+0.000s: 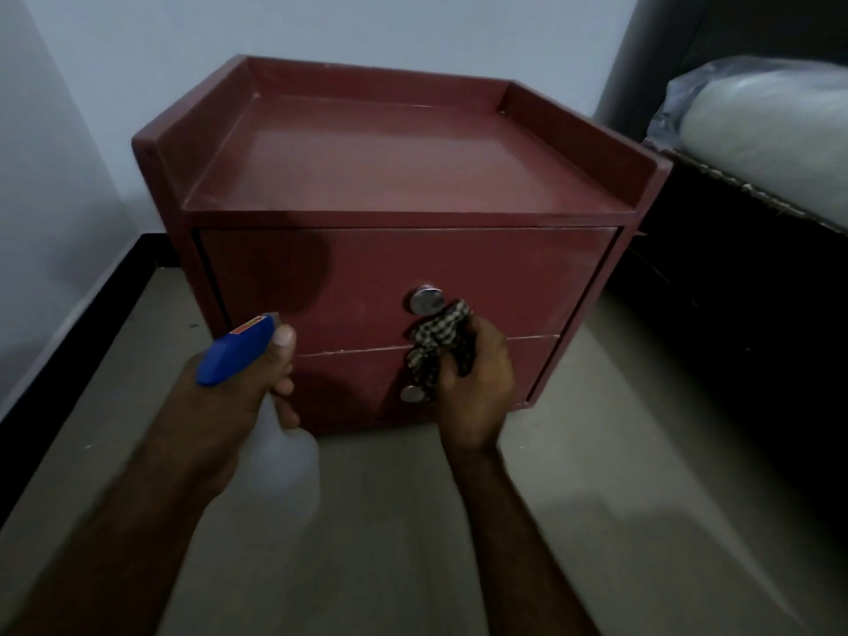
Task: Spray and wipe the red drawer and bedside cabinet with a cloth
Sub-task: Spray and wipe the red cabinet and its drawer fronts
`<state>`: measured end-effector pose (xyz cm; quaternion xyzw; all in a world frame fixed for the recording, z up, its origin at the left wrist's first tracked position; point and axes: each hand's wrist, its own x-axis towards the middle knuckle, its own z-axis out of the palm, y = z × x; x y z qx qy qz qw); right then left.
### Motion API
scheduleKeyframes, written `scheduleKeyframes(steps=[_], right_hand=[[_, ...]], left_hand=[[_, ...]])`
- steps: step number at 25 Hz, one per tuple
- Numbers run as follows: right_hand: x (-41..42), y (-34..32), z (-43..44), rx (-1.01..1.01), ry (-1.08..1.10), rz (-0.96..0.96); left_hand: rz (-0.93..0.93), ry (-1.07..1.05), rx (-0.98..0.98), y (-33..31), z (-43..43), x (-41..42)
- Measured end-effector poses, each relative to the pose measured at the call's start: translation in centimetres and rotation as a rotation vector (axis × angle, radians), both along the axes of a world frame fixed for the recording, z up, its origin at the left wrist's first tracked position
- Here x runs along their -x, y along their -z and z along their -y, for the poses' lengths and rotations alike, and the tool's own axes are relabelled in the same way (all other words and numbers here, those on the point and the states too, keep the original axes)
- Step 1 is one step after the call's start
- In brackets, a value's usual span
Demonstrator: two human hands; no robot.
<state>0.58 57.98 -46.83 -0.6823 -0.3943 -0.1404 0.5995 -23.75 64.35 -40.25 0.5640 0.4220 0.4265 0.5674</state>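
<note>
Red bedside cabinet on floor by bed, L hand clenched round spray bottle, nozzle twd top drawer, R hand gripping checked cloth, bunched betw fingers, below upper knob, over drawer seam

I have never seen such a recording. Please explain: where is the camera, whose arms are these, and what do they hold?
There is only one picture. It comes from a camera worn on a person's head, looking forward and down, so both arms belong to the wearer. The left hand grips a spray bottle with a blue head. The right hand holds a checked cloth in front of a red bedside cabinet, which stands on the floor. Its upper drawer and lower drawer each have a metal knob.
</note>
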Motion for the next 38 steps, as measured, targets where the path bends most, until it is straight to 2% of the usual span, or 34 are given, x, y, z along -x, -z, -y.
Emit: scheduleKeyframes(steps=[5,10,13,16,22,28,38], right_hand=[[-5.7,-3.3,2.2,-0.024,0.117,-0.077],[-9.4,-8.5,2.3,-0.188,0.132,-0.011],[-10.4,-8.9,2.6,-0.185,0.125,0.068],[-11.0,-6.2,3.1,-0.136,0.156,0.069],[-10.6,1.2,3.7,0.012,0.186,-0.070],[-9.6,7.4,3.9,0.058,0.195,-0.387],[-6.0,10.0,2.2,0.024,0.316,-0.577]], left_hand=[[-0.053,0.062,-0.006,-1.3,2.2,-3.8],[-0.082,0.116,-0.037,-2.1,3.5,-6.6],[-0.064,0.143,-0.058,-2.2,4.0,-8.1],[-0.068,0.171,-0.092,-2.1,4.3,-9.0],[-0.097,0.187,-0.082,-1.3,4.5,-9.4],[-0.075,0.164,-0.061,-1.5,3.6,-7.7],[0.029,0.062,0.010,-0.2,1.2,-2.7]])
